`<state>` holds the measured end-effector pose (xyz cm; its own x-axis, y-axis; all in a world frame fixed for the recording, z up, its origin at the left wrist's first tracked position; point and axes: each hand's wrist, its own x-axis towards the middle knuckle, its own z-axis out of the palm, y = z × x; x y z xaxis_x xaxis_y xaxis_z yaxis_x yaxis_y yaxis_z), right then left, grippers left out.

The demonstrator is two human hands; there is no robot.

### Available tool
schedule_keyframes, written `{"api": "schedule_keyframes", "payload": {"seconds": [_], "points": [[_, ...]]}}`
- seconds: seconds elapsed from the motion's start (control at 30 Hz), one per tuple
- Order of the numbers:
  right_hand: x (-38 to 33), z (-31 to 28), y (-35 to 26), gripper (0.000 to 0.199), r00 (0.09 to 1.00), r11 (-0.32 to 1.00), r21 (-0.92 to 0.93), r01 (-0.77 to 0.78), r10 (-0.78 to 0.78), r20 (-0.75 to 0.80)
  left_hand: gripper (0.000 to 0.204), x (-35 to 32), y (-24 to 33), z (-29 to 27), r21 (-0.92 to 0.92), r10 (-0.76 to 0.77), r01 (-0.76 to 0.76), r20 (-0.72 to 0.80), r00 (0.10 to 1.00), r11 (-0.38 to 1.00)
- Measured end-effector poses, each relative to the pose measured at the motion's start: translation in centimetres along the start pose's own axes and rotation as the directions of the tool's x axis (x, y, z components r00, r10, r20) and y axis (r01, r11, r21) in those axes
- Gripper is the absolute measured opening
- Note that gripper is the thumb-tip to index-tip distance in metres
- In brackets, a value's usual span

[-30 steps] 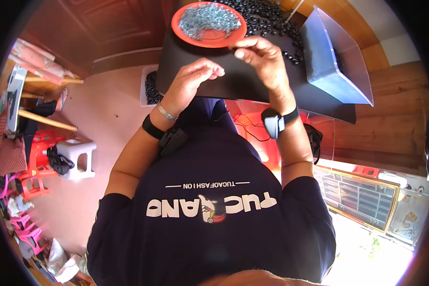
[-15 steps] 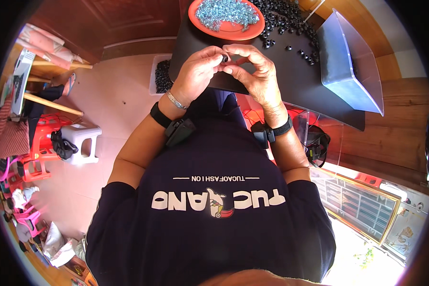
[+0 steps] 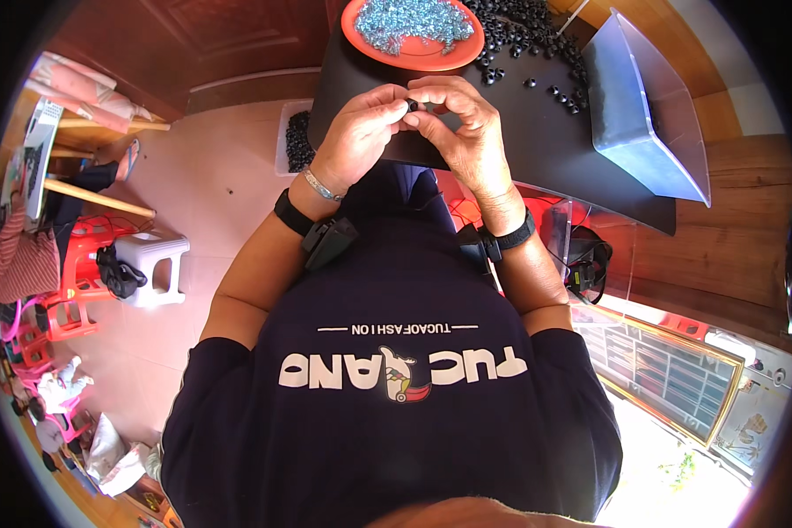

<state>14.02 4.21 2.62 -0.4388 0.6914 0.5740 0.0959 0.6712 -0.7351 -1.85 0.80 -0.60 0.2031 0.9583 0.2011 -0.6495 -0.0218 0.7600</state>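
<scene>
Over the near edge of the black table, my left hand (image 3: 359, 132) pinches a small round black part (image 3: 412, 105) between thumb and fingertips. My right hand (image 3: 463, 123) meets it there, its thumb and forefinger closed at the same part; whether something smaller is between those fingertips is hidden. Just beyond both hands, an orange plate (image 3: 422, 62) carries a heap of small shiny silvery-blue pieces (image 3: 409, 25). Many black parts like the held one lie in a loose pile (image 3: 519, 31) right of the plate, with several strays nearer me.
On the black table (image 3: 537, 132), a clear plastic bin (image 3: 642, 114) lies tipped at the right. A tub of black parts (image 3: 298, 141) stands on the floor left of the table. Farther left are a white stool (image 3: 154, 264), red stools (image 3: 84, 264) and another person's foot (image 3: 129, 158).
My right hand's fingers have closed in on the black part, its thumb shifting left toward my left fingertips. The whole view has shifted slightly.
</scene>
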Motion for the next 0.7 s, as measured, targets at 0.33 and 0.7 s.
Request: {"api": "schedule_keyframes", "payload": {"seconds": [0.33,0.7], "points": [[2.9,-2.7,-0.5,0.022,0.959,0.98,-0.031,-0.197,0.199,0.203,0.019,0.0,0.0,-0.4,-0.039,0.023,-0.024,-0.021,1.0,0.999],[10.0,-2.8,5.9,0.022,0.922,0.648,-0.761,-0.017,0.305,0.24,0.019,0.0,0.1,-0.5,0.005,0.039,-0.039,0.014,0.999,0.999]]}}
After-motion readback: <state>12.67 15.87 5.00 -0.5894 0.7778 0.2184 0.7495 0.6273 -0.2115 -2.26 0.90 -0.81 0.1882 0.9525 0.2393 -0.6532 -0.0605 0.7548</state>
